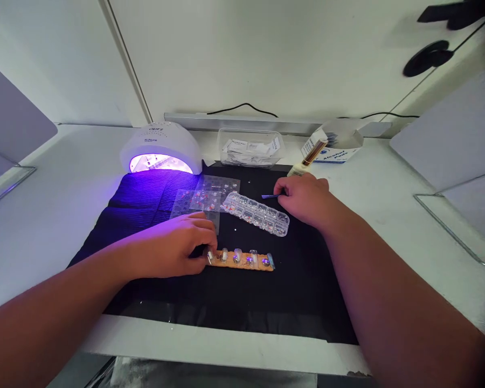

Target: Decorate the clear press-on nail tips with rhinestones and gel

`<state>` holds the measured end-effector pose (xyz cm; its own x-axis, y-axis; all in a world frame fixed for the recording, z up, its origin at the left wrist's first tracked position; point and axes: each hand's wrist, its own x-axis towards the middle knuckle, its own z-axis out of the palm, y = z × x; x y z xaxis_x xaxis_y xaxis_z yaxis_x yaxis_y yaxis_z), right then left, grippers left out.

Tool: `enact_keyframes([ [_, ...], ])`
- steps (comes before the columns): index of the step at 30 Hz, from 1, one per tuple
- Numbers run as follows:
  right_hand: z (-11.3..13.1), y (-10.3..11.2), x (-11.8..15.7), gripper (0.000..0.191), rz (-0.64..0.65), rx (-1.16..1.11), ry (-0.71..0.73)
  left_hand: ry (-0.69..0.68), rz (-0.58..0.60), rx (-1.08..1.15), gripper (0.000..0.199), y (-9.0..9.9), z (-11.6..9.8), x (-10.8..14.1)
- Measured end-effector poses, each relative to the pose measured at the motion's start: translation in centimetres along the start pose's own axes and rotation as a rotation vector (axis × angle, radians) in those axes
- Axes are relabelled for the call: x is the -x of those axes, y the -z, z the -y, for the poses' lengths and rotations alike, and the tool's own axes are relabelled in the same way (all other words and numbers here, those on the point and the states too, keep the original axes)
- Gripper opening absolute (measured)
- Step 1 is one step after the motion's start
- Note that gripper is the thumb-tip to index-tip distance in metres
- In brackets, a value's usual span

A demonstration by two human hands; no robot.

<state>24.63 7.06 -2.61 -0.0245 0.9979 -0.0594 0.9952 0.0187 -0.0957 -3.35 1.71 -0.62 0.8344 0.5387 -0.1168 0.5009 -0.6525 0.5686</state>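
My left hand [186, 242] pinches the left end of a tan strip [228, 263] lying on the black mat. Several clear nail tips with shiny decorations sit in a row along the strip, and a bluish piece [271, 262] is at its right end. Farther right, my right hand [303, 195] has its fingers closed on a small flat blue strip [269, 196], whose exact kind I cannot make out. Between the hands lies a clear compartment case [258, 213] of tiny decorations. Clear sticker sheets [198, 196] lie just beyond my left hand.
A white nail lamp [161, 141] glows purple at the back left of the black mat [234, 302]. Behind stand a clear tub [250, 148] of packets, a bottle with a gold cap [314, 152] and an alcohol pad box [339, 151]. Metal stands flank the white table.
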Motion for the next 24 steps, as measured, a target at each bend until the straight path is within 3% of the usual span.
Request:
enact_keyframes([
  [24, 0.12, 0.12, -0.08, 0.021, 0.015, 0.001, -0.018, 0.002, -0.005, -0.118, 0.008, -0.13, -0.45, -0.14],
])
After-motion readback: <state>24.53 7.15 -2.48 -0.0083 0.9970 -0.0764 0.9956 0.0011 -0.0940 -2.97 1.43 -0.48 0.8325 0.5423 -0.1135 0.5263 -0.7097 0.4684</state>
